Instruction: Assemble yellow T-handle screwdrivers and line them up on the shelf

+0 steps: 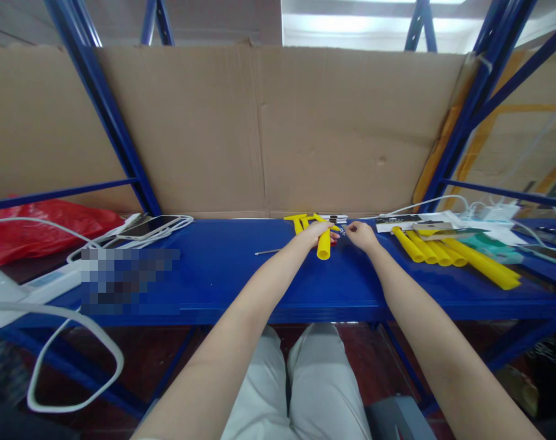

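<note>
Left hand (318,231) holding yellow tube (324,247), probably plastic

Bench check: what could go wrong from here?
1. The left hand holds a round yellow tube; if the grip slackens, it may slip and roll.
2. The right forearm passes close to the yellow tubes lying at the right; a sideways brush could set some rolling.
3. A white cable loops below the table edge on the left; a snag might tug what it connects to.
</note>
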Available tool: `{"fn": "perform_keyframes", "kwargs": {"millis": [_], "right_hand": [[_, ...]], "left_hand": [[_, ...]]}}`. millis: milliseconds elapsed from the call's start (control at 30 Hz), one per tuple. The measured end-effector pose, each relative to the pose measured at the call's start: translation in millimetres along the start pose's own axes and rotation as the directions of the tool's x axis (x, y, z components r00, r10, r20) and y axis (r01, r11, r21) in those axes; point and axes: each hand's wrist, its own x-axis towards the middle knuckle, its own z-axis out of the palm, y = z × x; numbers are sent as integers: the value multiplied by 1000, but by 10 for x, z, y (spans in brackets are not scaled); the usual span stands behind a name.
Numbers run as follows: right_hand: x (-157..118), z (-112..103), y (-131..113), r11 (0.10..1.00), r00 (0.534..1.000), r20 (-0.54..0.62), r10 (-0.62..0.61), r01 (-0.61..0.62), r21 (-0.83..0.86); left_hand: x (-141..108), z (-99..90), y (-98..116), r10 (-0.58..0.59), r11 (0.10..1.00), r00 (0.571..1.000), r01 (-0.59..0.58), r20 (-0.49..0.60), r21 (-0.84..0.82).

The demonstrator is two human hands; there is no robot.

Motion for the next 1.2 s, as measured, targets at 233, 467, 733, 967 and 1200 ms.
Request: {"fn": "perform_keyframes", "kwargs": {"millis": [233,467,733,967,1200], "right_hand": [[-2,38,-36,988,980,126,-152,148,45],[-28,29,-108,976,950,238,-204,218,-31],[-27,22,-131,897,894,297,-335,400,-191],[-5,43,-136,895,897,317,-307,385,-225],[125,157,-36,888,887,296,-355,419,-190]], "left_hand": [[-127,-214,107,56,997,994,-51,-96,54],[-368,-726,309,126,990,971,-111,-204,84],[-693,-1212,260,235,970,902,-240,-362,32],[-756,-1344,93,208,950,892,-282,-402,-135],[-721,-1341,38,189,953,860,-277,-474,-123]]}}
